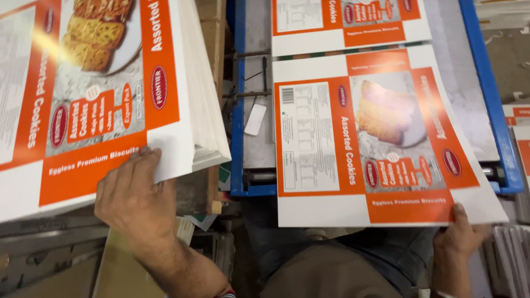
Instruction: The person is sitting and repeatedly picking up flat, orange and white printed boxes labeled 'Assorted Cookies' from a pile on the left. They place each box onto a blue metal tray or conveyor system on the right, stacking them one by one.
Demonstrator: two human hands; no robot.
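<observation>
Left hand [135, 198] is spread flat on the near corner of the printed sheet stack [110, 88] at about 9 o'clock, fingers curled over the edge, while right hand [458, 234] pinches the bottom edge of a single orange carton sheet [370, 138] at 3 o'clock, lying on the blue-framed feed table [499, 127]. I'd say keep that sheet flat and square to the frame; open room is tight, the stack's edge sits just beside the table's left rail

Stack of printed sheets [83, 99] cut off by the top and left edges, far printed sheet [342, 22] cut off by the top edge, right hand [458, 237] fingers hidden under the near sheet [381, 143], both forearms cut at the bottom edge.
</observation>
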